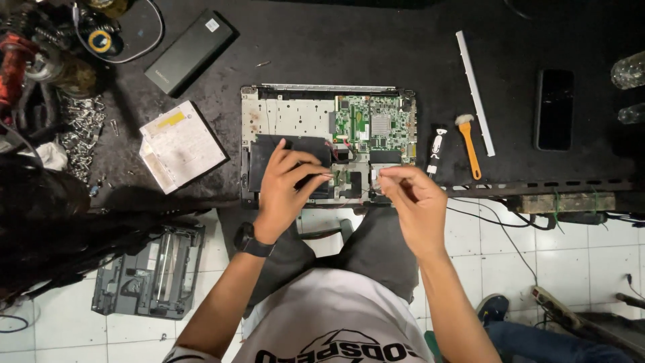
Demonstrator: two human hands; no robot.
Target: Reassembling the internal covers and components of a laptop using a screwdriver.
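Note:
An opened laptop base [289, 114] lies on the black bench, its green circuit board [376, 124] bare at the right and a black battery pack [265, 158] at the lower left. My left hand [285, 185] rests on the battery pack, fingers spread, fingertips reaching toward the thin wires near the board's lower edge. My right hand [410, 191] hovers over the laptop's front right corner, thumb and forefinger pinched on something too small to make out. A dark watch sits on my left wrist.
Right of the laptop lie a small black-and-white tool [437, 149], an orange-handled brush [468, 144], a white strip [475, 91] and a dark phone [555, 109]. A silver optical drive [181, 144] and black slab [189, 50] lie left. A dismantled printer [151, 272] sits on the tiled floor.

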